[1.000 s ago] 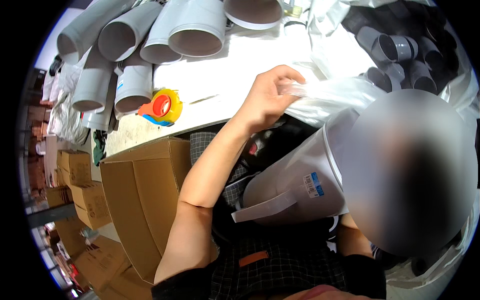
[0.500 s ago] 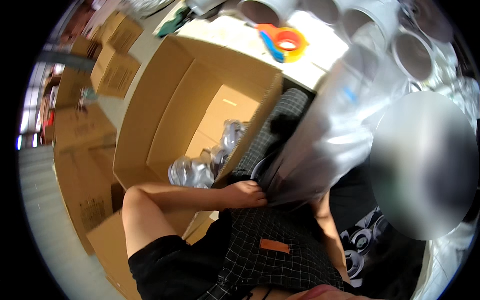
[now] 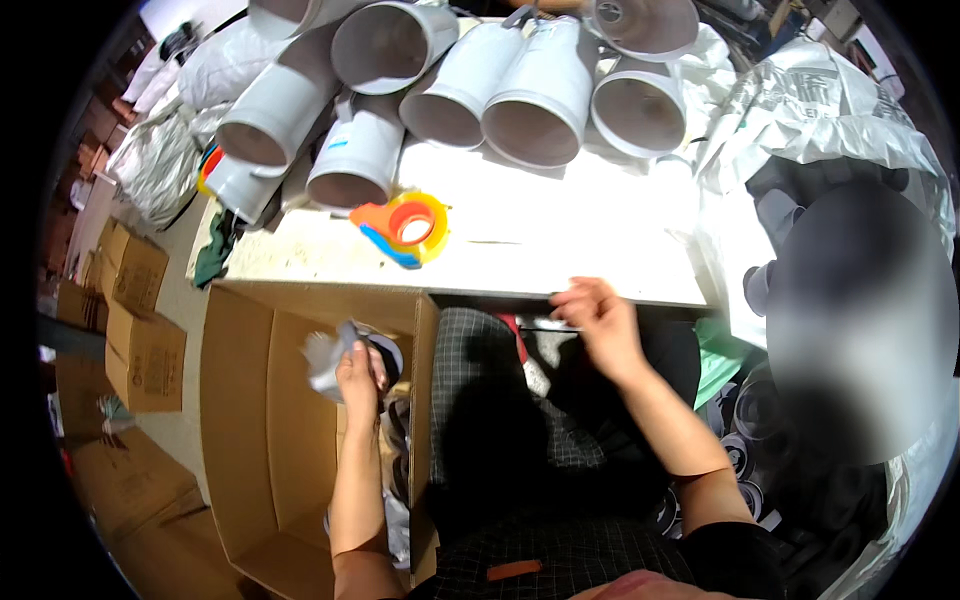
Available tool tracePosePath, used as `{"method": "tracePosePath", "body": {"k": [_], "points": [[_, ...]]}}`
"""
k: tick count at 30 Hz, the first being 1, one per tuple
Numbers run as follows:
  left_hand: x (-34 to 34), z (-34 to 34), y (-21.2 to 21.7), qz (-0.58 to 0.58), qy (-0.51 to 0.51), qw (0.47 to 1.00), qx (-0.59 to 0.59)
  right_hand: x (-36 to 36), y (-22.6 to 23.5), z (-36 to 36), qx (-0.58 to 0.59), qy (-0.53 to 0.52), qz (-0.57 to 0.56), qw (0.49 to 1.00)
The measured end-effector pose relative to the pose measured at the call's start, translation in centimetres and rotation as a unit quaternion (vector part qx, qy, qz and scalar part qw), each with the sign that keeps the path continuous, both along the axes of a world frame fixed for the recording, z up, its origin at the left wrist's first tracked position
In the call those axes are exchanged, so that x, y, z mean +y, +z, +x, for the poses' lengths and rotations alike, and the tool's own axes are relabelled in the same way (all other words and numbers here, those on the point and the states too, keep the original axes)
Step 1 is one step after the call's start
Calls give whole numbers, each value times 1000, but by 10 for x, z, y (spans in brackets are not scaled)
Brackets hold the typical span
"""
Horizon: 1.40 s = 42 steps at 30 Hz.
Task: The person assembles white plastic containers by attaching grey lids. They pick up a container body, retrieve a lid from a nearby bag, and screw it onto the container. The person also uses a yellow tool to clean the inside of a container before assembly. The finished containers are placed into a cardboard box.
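My left hand [image 3: 359,388] reaches into the tall cardboard box [image 3: 238,400] on my left, its fingers closed on the edge of a grey plastic pipe fitting [image 3: 392,352] wrapped in clear film. Part of that fitting is hidden behind the fingers. More film-wrapped pieces [image 3: 397,520] lie lower in the same box, along its right wall. My right hand [image 3: 605,325] hovers over my lap by the table's front edge, a little smeared by motion. Its fingers are apart and hold nothing.
Several large grey pipe fittings [image 3: 535,100] stand along the back of the white table [image 3: 560,225]. A tape dispenser [image 3: 405,228] lies nearer its front edge. On the right is a white sack [image 3: 735,200] with grey fittings. Other cartons [image 3: 145,360] are stacked far left.
The long film-wrapped bundle across my lap is gone from there. My left hand has moved into the box with a wrapped fitting; my right hand has risen towards the table. The view has turned.
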<state>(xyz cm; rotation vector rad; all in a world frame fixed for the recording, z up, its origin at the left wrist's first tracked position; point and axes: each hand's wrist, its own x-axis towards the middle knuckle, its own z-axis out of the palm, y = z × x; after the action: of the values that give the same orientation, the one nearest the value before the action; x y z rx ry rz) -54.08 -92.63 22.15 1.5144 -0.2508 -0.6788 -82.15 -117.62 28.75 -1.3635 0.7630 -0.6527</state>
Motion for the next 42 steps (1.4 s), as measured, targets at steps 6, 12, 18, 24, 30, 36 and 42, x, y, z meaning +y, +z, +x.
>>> {"method": "tracePosePath", "body": {"k": [6, 12, 18, 24, 30, 36, 42], "points": [[-13, 26, -255, -98, 188, 945, 250, -157, 65, -4, 32, -246, -321, 914], [-8, 23, -221, 290, 29, 956, 30, -346, 136, 32, 109, -448, -537, 707], [-71, -32, 88, 16, 63, 906, -418, -234, 166, 104, -112, -325, -597, 725], [-151, -125, 182, -401, -148, 893, 143, 3, 94, 46, -133, -147, -669, 716], [-123, -104, 139, -289, -77, 867, 399, 57, 21, 2, -85, -25, -563, 821], [-76, -100, 140, -132, -221, 958, -128, 64, 103, -33, -138, -16, -678, 721], [-18, -111, 189, -164, -38, 901, -399, -30, 146, -104, 161, -226, -663, 695]]}}
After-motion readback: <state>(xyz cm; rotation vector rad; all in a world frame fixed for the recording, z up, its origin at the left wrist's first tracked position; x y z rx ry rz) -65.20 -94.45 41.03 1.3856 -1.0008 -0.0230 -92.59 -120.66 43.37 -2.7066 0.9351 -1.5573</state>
